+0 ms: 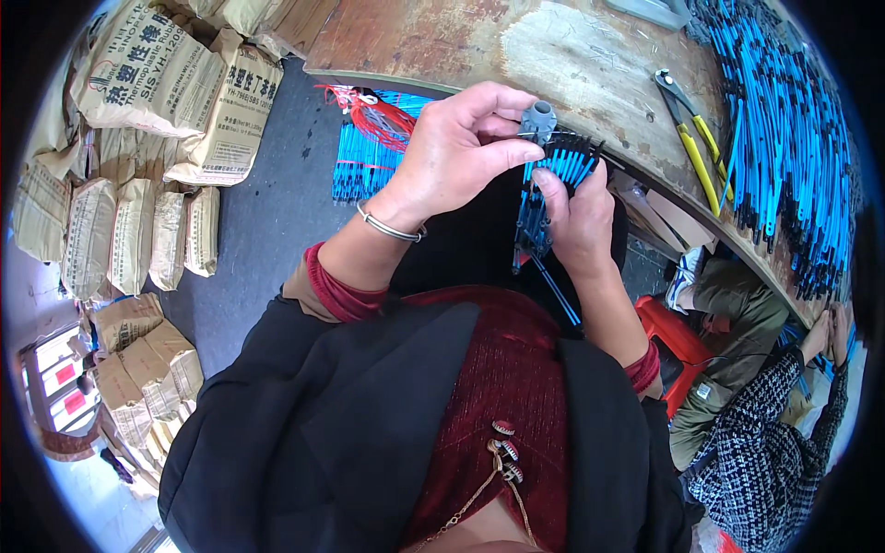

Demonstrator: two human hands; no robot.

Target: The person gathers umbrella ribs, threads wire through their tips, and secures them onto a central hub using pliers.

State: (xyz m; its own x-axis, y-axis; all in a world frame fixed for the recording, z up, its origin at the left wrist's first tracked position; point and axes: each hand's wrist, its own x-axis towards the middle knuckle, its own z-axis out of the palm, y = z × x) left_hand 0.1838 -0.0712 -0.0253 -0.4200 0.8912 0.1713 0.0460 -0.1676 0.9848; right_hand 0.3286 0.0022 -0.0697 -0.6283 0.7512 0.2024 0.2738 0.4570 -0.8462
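Observation:
My left hand (456,152) is closed, its thumb and fingers pinched at a grey round piece with a hollow top (541,118), above the black ends of the strips. My right hand (585,217) is wrapped round a bundle of thin blue strips with black ends (569,164), its thumb pressed on the front. More dark and blue lengths hang below the bundle. Both hands are close together in front of my body, just short of the bench edge. What lies between my left fingertips is partly hidden.
On the wooden bench (442,41) lie yellow-handled pliers (691,143) and a large pile of blue strips (784,138). More bundled blue strips (359,170) and red cord (383,120) are below its edge. Paper sacks (129,230) stand left. A person (756,442) sits right on a red stool (671,346).

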